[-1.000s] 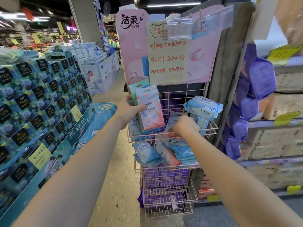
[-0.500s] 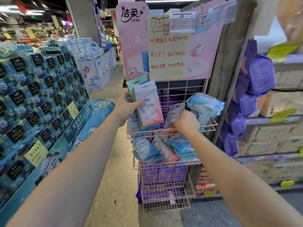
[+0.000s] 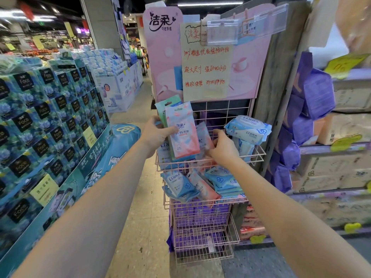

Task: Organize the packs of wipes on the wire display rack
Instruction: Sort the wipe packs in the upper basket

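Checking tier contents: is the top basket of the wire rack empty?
No; the top basket holds blue-and-white wipe packs, and both hands hold pink packs over it.

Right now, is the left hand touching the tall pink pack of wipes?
Touching. In the head view, the left hand grips the tall pink pack, its thumb lying across the pack's front, holding it upright.

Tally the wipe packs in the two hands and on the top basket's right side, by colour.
Pink-and-white packs, left hand and right hand: 2
Green pack behind, left hand: 1
Blue-and-white packs, right side: 2
Total: 5
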Action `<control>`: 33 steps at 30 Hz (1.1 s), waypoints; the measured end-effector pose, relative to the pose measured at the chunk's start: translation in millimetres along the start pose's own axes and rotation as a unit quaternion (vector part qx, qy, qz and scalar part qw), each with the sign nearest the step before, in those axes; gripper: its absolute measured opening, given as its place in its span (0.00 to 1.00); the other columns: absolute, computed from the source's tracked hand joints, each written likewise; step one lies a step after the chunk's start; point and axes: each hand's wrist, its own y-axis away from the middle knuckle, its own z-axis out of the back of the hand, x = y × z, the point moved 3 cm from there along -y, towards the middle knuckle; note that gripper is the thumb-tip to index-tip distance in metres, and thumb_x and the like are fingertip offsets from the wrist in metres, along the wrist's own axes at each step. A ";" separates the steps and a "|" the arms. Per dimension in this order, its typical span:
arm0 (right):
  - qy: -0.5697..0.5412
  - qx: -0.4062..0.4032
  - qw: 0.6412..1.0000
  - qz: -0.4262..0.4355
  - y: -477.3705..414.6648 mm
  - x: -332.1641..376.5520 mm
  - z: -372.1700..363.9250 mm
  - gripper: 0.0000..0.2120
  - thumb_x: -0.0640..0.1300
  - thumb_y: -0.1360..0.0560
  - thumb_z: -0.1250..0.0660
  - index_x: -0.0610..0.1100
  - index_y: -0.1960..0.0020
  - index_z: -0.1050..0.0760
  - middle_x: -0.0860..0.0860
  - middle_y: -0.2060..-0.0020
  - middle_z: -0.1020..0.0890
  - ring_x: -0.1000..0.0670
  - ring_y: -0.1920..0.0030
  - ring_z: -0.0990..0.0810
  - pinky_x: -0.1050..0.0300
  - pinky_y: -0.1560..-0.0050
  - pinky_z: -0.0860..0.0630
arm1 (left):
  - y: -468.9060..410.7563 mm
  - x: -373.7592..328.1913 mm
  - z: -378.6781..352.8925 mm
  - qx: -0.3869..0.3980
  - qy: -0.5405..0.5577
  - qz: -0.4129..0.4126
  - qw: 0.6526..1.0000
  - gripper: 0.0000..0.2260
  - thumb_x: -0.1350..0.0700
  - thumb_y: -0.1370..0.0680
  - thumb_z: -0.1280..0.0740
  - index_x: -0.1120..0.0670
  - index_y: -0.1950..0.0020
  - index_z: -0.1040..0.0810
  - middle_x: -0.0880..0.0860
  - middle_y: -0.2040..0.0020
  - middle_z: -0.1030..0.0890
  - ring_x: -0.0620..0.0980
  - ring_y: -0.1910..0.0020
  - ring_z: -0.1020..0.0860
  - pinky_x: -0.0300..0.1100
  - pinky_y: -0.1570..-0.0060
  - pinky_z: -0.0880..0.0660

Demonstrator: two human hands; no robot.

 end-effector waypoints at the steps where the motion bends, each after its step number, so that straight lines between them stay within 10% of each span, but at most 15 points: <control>1: -0.003 0.015 1.000 -0.001 -1.6 0.1 0.8 0.31 0.41 0.27 0.26 0.47 0.26 0.31 0.51 0.45 0.18 0.46 0.45 0.18 0.45 0.48 0.18 | -0.2 -0.1 0.2 0.000 0.001 -0.001 1.000 0.26 0.61 0.28 0.20 0.53 0.36 0.28 0.55 0.41 0.16 0.52 0.47 0.14 0.53 0.47 0.15; 13: -0.312 -0.098 0.943 0.064 9.1 28.3 30.3 0.24 0.32 0.27 0.31 0.60 0.45 0.28 0.58 0.51 0.17 0.63 0.53 0.17 0.68 0.61 0.20 | -5.8 2.2 0.7 -0.001 0.005 0.000 1.000 0.26 0.60 0.28 0.20 0.54 0.35 0.28 0.56 0.42 0.16 0.52 0.49 0.13 0.49 0.53 0.15; 33: -0.539 0.133 0.831 0.010 -4.1 37.2 37.3 0.20 0.26 0.26 0.37 0.41 0.40 0.18 0.42 0.45 0.13 0.42 0.48 0.13 0.47 0.55 0.15 | -2.4 5.6 1.8 0.011 0.005 0.017 1.000 0.35 0.53 0.37 0.17 0.52 0.35 0.28 0.48 0.55 0.11 0.51 0.56 0.12 0.44 0.65 0.17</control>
